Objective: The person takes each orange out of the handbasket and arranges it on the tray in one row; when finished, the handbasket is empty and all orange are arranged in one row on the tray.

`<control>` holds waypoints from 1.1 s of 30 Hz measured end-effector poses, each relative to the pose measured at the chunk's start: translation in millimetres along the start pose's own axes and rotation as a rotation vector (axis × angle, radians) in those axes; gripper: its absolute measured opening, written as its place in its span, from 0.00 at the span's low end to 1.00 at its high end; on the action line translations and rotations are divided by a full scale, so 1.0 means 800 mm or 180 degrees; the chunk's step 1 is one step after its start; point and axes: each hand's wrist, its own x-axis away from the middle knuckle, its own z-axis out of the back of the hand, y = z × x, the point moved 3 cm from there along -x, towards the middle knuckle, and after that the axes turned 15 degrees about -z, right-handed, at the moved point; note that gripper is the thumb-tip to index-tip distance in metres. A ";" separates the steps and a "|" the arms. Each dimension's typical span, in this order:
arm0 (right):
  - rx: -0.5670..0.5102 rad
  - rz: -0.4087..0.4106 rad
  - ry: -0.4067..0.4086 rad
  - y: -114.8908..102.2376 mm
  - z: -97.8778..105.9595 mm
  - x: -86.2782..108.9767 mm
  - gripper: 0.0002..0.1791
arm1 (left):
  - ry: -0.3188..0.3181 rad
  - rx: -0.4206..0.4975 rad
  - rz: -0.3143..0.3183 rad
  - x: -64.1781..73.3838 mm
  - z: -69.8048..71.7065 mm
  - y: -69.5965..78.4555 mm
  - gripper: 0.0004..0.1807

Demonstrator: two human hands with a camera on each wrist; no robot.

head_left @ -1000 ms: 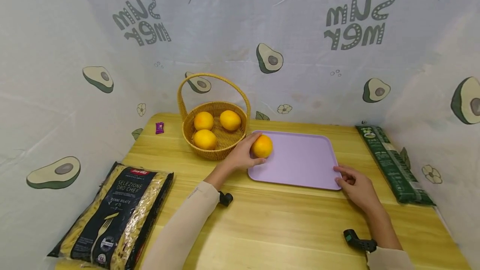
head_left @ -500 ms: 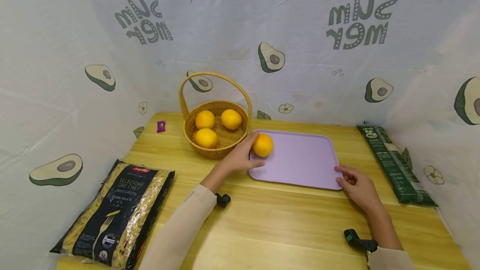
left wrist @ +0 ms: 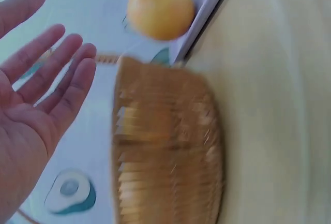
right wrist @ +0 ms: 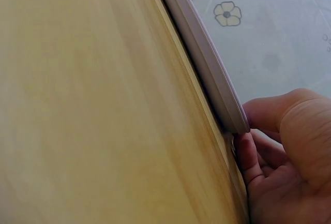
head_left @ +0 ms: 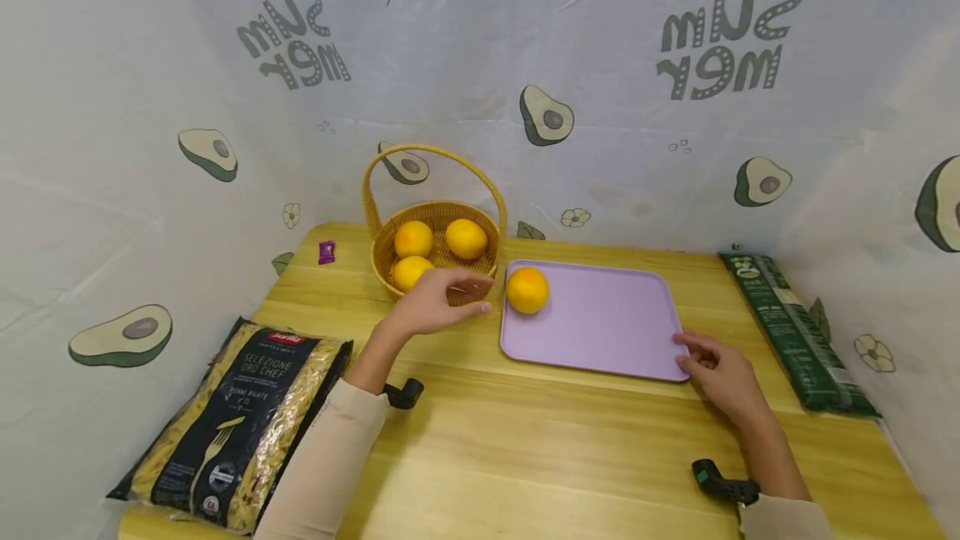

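Fingers of the left hand (head_left: 431, 304) are released, loosely extended and empty, with the thumb apart from them; half a second earlier they were around the orange (head_left: 527, 290), and now a gap parts them from it. The orange sits just right of those fingertips, near the left edge of the lavender tray (head_left: 600, 323), in the same spot on it as before. At the tray's near right corner, the right hand (head_left: 722, 377) has not shifted: its thumb and curled fingers grasp the rim there. Whereas the left fingers earlier reached over the tray's left side, they now hang in front of the basket (head_left: 435, 213), screening part of its near wall from the head view. Three more oranges (head_left: 467, 238) lie inside it, beyond the fingers.

Beneath both hands spreads a table (head_left: 540, 448) with yellowish wood grain. Left of the left fingers and nearer the front lies a bag of pasta (head_left: 247, 415); farther off on that side is a small purple packet (head_left: 326, 252). Right of the right fingers lies a long green packet (head_left: 795, 332). Beyond all the fingers hangs a whitish cloth (head_left: 450, 90), printed with avocados, flowers and a mirrored "summer"; it lines the back and both sides.
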 end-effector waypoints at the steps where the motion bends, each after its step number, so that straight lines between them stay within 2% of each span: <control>1: -0.0008 0.0009 0.0006 0.000 0.000 0.000 0.22 | 0.0064 -0.0016 0.0032 0.002 0.009 -0.002 0.26; 6: -0.0028 0.0046 0.0026 0.001 0.000 0.000 0.21 | 0.0529 0.0019 0.0386 0.011 0.043 -0.018 0.28; 9: -0.0063 0.0049 0.0003 0.002 -0.001 0.001 0.21 | 0.0795 0.0068 0.0689 0.018 0.055 -0.033 0.31; 12: -0.0081 0.0027 -0.0016 0.002 -0.002 0.002 0.21 | 0.0921 -0.0073 0.0937 0.024 0.060 -0.048 0.36; 15: -0.0070 0.0006 -0.0014 0.001 -0.001 0.002 0.22 | 0.0891 -0.0480 0.1054 0.026 0.063 -0.059 0.40; 18: -0.0067 0.0002 -0.0019 0.001 0.000 0.002 0.22 | 0.0799 -0.0895 0.1086 0.027 0.064 -0.068 0.42; 20: -0.0064 0.0007 -0.0031 0.001 0.001 0.002 0.22 | 0.0727 -0.1076 0.1151 0.029 0.064 -0.073 0.43; 25: -0.0052 0.0009 -0.0021 0.001 0.002 0.001 0.22 | 0.0528 -0.1339 0.1323 0.031 0.061 -0.082 0.47; 33: -0.0060 0.0031 -0.0019 0.001 0.001 0.000 0.21 | 0.0259 -0.1597 0.1480 0.024 0.060 -0.083 0.48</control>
